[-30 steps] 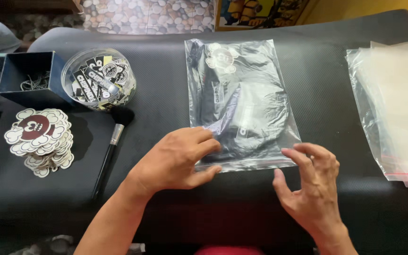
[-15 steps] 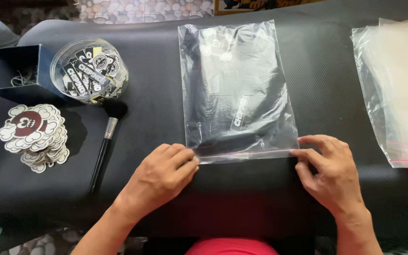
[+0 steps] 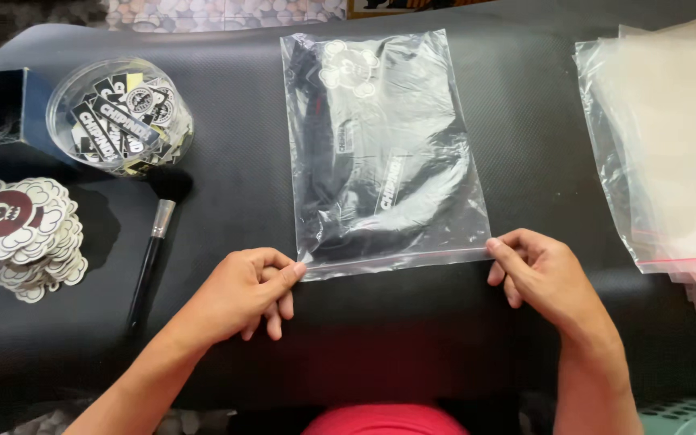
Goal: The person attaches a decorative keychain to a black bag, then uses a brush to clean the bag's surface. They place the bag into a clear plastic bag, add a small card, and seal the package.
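Between pinching hands, crinkled clear bag [image 3: 384, 153]

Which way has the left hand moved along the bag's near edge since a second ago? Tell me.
Yes. The left hand slid outward, off the clear bag, to its near left corner, toward the brush.

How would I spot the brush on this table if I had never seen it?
Start at the black table and look to its left side, below the round clear tub of stickers. The brush lies flat there, between the stack of cloud-shaped stickers and the person's left hand. It is the only long, thin thing: dark bristles, silver collar, black handle.
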